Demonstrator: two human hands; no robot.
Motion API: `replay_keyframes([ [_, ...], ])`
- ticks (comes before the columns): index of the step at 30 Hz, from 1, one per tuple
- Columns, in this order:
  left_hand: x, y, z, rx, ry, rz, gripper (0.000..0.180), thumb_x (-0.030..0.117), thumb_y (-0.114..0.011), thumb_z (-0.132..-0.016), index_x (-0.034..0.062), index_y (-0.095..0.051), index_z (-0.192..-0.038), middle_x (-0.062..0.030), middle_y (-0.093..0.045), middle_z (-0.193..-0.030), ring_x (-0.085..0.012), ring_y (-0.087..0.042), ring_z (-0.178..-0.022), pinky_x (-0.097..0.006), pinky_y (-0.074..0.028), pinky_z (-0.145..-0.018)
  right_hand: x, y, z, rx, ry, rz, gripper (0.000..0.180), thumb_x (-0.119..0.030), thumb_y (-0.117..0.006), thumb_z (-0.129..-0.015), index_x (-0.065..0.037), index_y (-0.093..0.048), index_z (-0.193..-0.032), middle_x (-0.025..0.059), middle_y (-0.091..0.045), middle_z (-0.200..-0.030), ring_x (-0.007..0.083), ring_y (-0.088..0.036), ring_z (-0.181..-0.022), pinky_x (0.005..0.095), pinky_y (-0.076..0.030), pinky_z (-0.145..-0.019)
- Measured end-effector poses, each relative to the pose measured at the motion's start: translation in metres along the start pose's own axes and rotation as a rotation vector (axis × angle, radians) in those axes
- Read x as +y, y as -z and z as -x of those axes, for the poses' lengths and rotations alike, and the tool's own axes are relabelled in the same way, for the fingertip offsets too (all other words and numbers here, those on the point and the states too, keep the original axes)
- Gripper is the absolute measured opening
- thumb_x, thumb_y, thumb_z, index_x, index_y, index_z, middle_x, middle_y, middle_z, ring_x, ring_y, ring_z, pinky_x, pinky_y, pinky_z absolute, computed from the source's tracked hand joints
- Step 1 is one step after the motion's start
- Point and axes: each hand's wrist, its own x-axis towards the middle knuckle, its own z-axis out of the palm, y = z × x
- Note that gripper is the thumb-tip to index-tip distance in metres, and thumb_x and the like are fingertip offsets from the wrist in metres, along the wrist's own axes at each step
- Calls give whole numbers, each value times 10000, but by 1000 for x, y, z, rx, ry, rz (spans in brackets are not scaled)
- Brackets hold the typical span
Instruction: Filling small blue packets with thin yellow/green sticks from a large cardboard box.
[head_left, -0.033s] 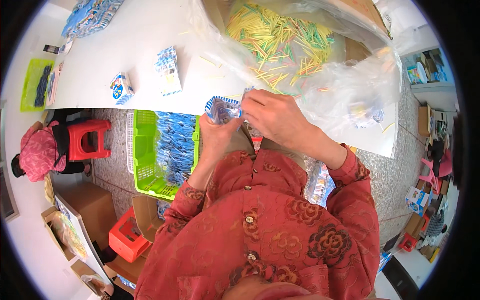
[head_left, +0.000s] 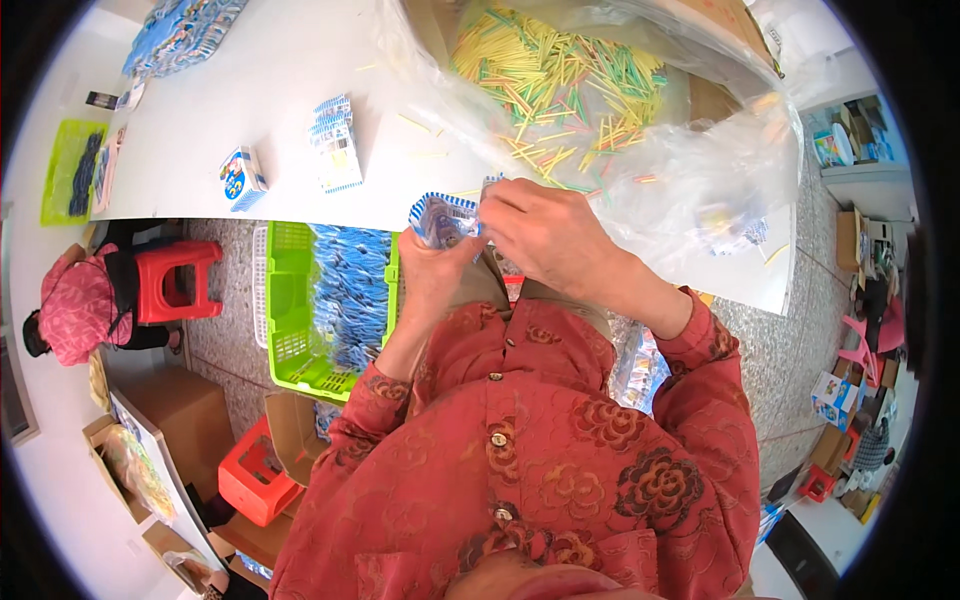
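Note:
My left hand [head_left: 428,272] grips a blue-and-white packet [head_left: 443,222], its striped, open-looking end tilted up just past the front edge of the table. Close against it, my right hand [head_left: 545,225] is closed in a pinch on a small striped piece of wrapper [head_left: 491,183]; whether this piece joins the packet I cannot tell. My fingertips hide most of it. On the table to the left lie a small blue-and-white box-shaped pack [head_left: 243,178] and a longer striped packet [head_left: 336,142]. Short yellow, green and pink sticks [head_left: 560,75] fill a clear plastic bag [head_left: 650,205] beyond my right hand.
A green basket [head_left: 285,372] full of blue packets stands below the table at my left. Red stools [head_left: 178,280], cardboard boxes [head_left: 180,425] and a seated person [head_left: 85,305] are further left. More blue packets [head_left: 185,35] are heaped on the table's far left.
My right fingers have shifted very slightly left at the packet. Everything else looks the same.

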Motion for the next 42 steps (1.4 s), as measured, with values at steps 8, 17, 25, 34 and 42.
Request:
replay_keyframes([
  [8,-11,-3,-8,46,48,197,162,-34,-659,-676,31,-607,-814,16,-599,-753,-61,-530,-649,-213,-423,-577,-6,-7,-7,100,54,94,144,-35,-611,-645,-61,-518,-753,50,-467,-715,204,-530,-659,310,-457,-535],
  [17,-9,-6,-12,106,43,263,152,-25,-639,-691,17,-610,-835,-3,-611,-791,-71,-545,-693,-226,-434,-620,-6,-12,-14,105,25,171,105,-46,-582,-671,-45,-506,-743,54,-460,-697,199,-528,-640,309,-449,-508],
  [25,-12,3,-19,90,15,359,225,-50,-674,-684,9,-620,-894,-19,-632,-831,-88,-575,-729,-236,-464,-664,5,-1,-27,106,-91,-294,92,-30,-588,-765,-36,-591,-857,43,-573,-837,145,-552,-633,250,-459,-533],
  [34,-8,17,-21,96,74,407,327,-65,-695,-676,-1,-609,-985,-62,-644,-920,-118,-608,-794,-249,-489,-727,157,-7,-32,90,-499,-102,168,-41,-593,-771,-22,-613,-937,59,-600,-867,147,-580,-680,262,-463,-590],
  [42,-5,27,-22,112,70,413,341,-54,-698,-679,1,-591,-998,-72,-641,-945,-118,-604,-809,-249,-493,-729,202,-45,-43,-216,-220,452,260,44,-482,-734,-12,-520,-984,124,-532,-989,329,-583,-870,437,-482,-701],
])
